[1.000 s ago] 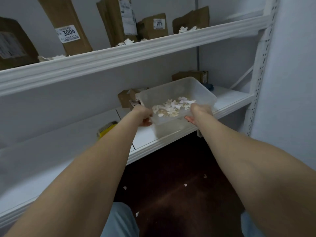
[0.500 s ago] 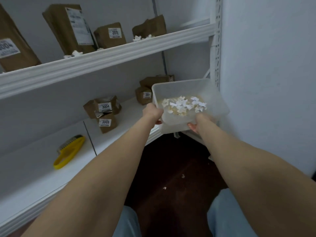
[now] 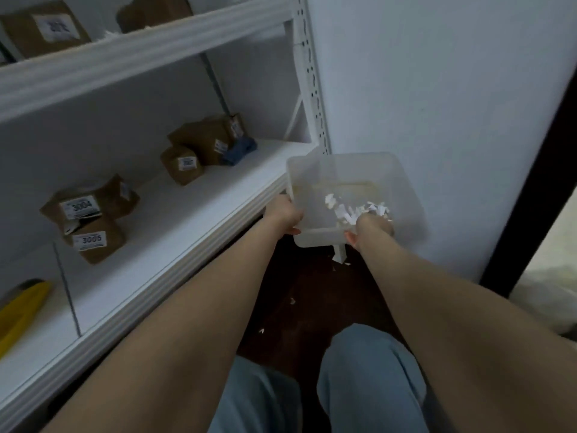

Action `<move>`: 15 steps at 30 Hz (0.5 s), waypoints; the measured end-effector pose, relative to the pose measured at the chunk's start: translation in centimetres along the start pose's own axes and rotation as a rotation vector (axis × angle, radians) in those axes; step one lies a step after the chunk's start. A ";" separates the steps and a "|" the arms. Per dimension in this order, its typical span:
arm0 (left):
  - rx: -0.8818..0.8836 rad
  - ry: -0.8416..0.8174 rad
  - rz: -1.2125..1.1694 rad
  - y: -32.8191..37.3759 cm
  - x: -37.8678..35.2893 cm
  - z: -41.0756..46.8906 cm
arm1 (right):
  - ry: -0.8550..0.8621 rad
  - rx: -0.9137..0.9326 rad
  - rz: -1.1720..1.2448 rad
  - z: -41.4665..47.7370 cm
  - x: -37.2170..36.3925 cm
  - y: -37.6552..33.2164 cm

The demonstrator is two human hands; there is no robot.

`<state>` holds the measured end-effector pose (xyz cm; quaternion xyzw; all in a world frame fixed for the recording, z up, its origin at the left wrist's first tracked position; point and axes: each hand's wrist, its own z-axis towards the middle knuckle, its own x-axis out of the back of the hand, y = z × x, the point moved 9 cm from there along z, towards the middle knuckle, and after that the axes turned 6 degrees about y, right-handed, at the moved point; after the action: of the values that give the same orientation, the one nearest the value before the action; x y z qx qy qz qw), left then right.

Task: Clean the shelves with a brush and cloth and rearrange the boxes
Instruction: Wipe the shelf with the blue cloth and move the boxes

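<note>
I hold a translucent plastic bin [image 3: 315, 173] with both hands, off the right end of the lower shelf [image 3: 199, 214]. My left hand [image 3: 285, 215] grips its near left rim and my right hand [image 3: 371, 229] grips its near right rim. White paper scraps [image 3: 352, 210] lie piled at the near right of the bin. Brown boxes labelled 3004 [image 3: 84, 204] and 3005 [image 3: 93, 240] sit on the lower shelf, with more brown boxes [image 3: 203, 145] further right. A blue cloth [image 3: 240, 151] lies beside those. The yellow brush [image 3: 18, 310] lies at the shelf's left.
The upper shelf [image 3: 140, 54] carries more brown boxes [image 3: 43, 29]. A white wall [image 3: 437, 104] rises right behind the bin, with a dark door frame [image 3: 530, 198] further right. Paper scraps [image 3: 261, 331] dot the dark floor by my knees.
I have carried the bin further right, past the shelf's end post toward the wall. The bin is tilted and the scraps have slid to its near right side.
</note>
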<state>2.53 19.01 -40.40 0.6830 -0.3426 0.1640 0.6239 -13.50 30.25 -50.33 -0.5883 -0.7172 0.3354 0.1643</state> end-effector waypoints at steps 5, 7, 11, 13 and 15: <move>0.026 -0.068 0.078 -3.2 -5.3 4.0 | -0.073 0.005 -0.065 5.4 0.2 2.9; 0.038 -0.107 0.103 -4.6 -7.2 5.8 | -0.054 -0.085 -0.033 7.7 0.1 4.6; 0.041 -0.178 0.142 -7.3 -11.2 9.7 | 0.128 -0.364 0.142 12.1 0.5 9.4; 0.043 -0.200 0.158 -8.6 -13.3 11.4 | 0.172 -0.394 0.162 13.9 0.8 11.1; 0.036 -0.211 0.194 -10.0 -15.4 13.1 | 0.209 -0.410 0.182 16.2 0.9 12.9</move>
<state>-4.40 10.32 -60.03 0.6710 -0.4678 0.1568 0.5534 -14.43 27.50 -70.82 -0.7031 -0.6934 0.1337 0.0837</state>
